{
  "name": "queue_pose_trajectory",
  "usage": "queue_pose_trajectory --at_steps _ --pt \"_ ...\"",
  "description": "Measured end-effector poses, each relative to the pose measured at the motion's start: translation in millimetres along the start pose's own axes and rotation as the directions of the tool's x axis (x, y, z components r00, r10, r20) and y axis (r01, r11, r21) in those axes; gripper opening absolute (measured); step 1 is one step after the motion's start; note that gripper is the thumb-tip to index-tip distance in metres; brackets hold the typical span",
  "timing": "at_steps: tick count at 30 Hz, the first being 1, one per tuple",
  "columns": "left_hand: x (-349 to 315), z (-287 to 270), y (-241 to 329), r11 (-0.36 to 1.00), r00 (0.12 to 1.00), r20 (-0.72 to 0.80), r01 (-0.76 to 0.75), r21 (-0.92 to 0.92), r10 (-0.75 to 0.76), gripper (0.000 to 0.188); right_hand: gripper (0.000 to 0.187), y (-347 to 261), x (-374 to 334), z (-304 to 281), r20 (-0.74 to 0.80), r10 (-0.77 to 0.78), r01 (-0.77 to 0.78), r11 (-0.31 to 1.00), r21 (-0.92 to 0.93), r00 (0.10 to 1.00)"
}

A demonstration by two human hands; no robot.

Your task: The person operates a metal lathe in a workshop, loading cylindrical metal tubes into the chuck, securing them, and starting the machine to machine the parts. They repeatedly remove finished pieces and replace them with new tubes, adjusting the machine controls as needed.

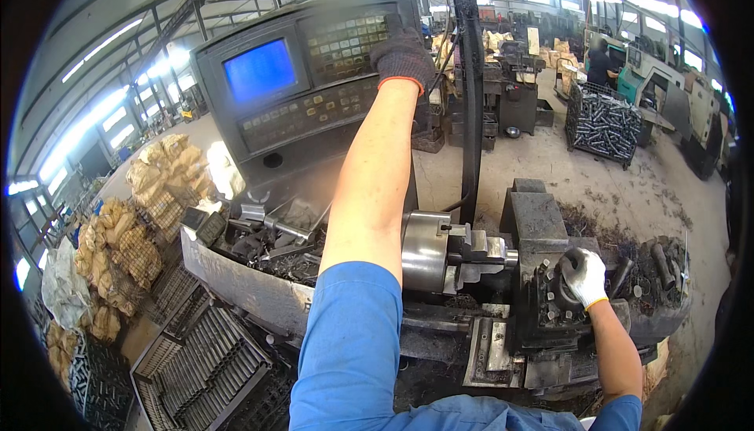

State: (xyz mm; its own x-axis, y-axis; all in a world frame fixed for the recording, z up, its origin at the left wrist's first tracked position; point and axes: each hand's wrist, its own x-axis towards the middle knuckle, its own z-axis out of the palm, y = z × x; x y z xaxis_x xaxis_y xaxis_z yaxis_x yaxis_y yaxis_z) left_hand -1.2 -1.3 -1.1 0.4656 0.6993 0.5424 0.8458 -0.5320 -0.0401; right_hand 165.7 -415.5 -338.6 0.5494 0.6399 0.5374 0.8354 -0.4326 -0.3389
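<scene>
Overlapping the upper right part of the lathe's control panel [334,88], the left hand [404,58] wears a dark glove; whether its fingers press a key, grasp the edge or hang free I cannot tell. The panel stands beyond the chuck [424,252], its screen [259,70] lit blue, and should be rigid, its small keys calling for a light fingertip.

Lower right, the white-gloved right hand [587,278] lies over a dark curved handle [559,282] on top of the bolted tool post [542,305]. Those fingers look bent around it, but how firmly they are clenched cannot be made out. The handle is probably stiff metal, perhaps slick with grime, best taken along its outer curve with the palm above.

Between the two hands sits the chuck, bright steel and likely very heavy, a round metal stub [511,258] showing at its right. Blackened scrap fills the tray [247,274] to its left.
</scene>
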Motion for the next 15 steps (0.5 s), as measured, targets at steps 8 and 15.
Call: queue_pose_trajectory --at_steps 8,15 --pt "-9.8 -4.3 -4.8 0.995 0.997 -0.055 -0.054 -0.085 0.049 0.072 0.019 2.3 -1.6 1.5 -0.006 -0.005 0.005 1.000 -0.007 1.000" --pt "-19.6 -14.1 -4.9 0.995 1.000 0.003 0.003 -0.103 -0.003 0.076 0.019 4.2 0.6 4.6 -0.021 -0.031 0.031 0.999 0.010 0.999"
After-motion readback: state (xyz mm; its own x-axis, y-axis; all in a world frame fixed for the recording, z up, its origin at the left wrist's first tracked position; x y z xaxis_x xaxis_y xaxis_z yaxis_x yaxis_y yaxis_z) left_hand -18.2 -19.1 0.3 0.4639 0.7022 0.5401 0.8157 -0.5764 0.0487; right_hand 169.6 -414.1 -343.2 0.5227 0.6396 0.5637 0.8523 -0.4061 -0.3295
